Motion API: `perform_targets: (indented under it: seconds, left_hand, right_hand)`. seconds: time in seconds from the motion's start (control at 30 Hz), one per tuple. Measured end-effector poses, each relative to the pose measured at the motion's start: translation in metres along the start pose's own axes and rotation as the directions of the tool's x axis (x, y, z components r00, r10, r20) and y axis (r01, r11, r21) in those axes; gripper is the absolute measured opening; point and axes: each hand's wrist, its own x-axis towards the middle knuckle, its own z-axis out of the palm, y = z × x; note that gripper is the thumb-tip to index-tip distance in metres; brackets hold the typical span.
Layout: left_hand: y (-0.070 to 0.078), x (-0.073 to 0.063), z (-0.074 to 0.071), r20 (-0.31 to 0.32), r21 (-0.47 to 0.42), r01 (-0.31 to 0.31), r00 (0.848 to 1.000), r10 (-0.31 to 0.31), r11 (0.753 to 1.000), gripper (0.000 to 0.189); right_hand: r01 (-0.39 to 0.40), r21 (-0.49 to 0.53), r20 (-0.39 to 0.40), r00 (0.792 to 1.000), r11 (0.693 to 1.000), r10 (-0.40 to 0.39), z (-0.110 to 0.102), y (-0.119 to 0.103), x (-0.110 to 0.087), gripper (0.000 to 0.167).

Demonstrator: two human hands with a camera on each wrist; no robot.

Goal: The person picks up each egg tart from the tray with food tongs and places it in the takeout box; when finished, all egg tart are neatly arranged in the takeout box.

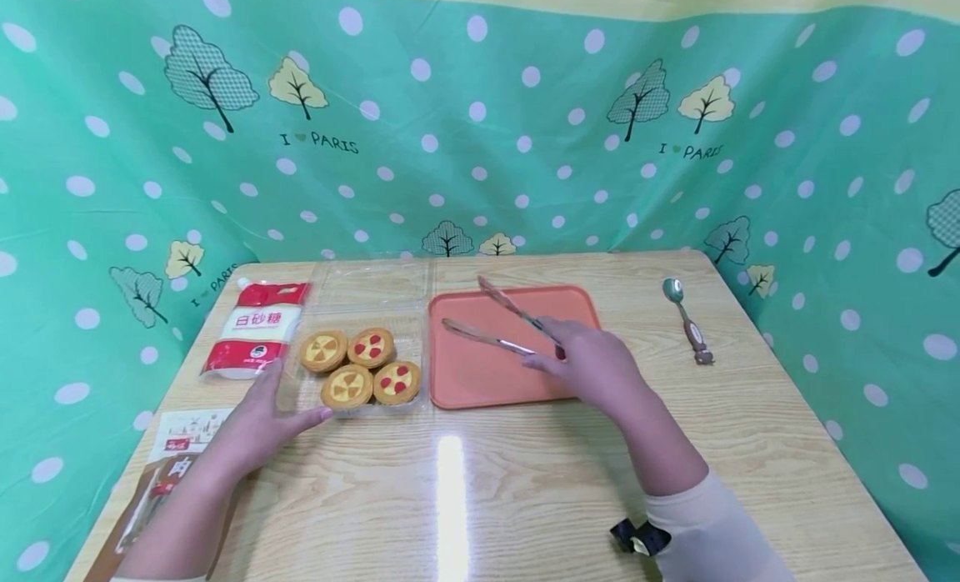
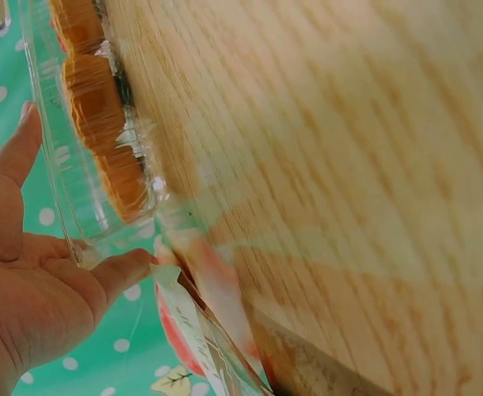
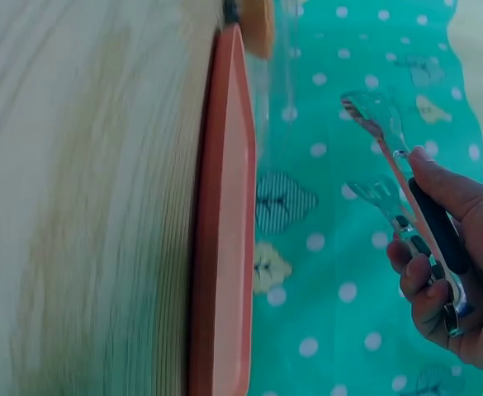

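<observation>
My right hand (image 1: 592, 361) grips a pair of metal tongs (image 3: 431, 223) with dark handles, held above a coral tray (image 1: 480, 382). The tongs' two arms stand apart, with nothing between their tips. My left hand (image 1: 258, 419) is spread at the front left corner of a clear plastic container (image 1: 420, 332). Its thumb and fingers are extended around that corner in the left wrist view. Several egg tarts (image 1: 348, 388) sit in the container, some topped with red pieces. The container's lid (image 1: 375, 283) lies folded back behind them.
A red and white sugar bag (image 1: 257, 328) lies left of the container, and a brown food package (image 1: 153, 490) lies under the left forearm. To the right of the tray is a spoon (image 1: 686, 319) with a brown handle. A polka-dot cloth (image 1: 480, 148) surrounds the wooden table (image 1: 525, 499).
</observation>
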Motion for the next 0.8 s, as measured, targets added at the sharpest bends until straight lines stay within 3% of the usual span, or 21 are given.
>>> perform_targets:
  seconds: [0.5, 0.8]
  left_hand:
    - [0.001, 0.001, 0.0, -0.007, 0.0, 0.004, 1.0, -0.004, 1.0, 0.126]
    - [0.0, 0.002, 0.0, -0.011, 0.011, 0.003, 1.0, -0.002, 1.0, 0.126]
  right_hand:
    - [-0.243, 0.001, -0.025, 0.97, 0.97, 0.243, -0.016, 0.083, -0.005, 0.105]
    - [-0.33, 0.0, 0.031, 0.944, 0.944, 0.329, -0.011, 0.12, -0.01, 0.089]
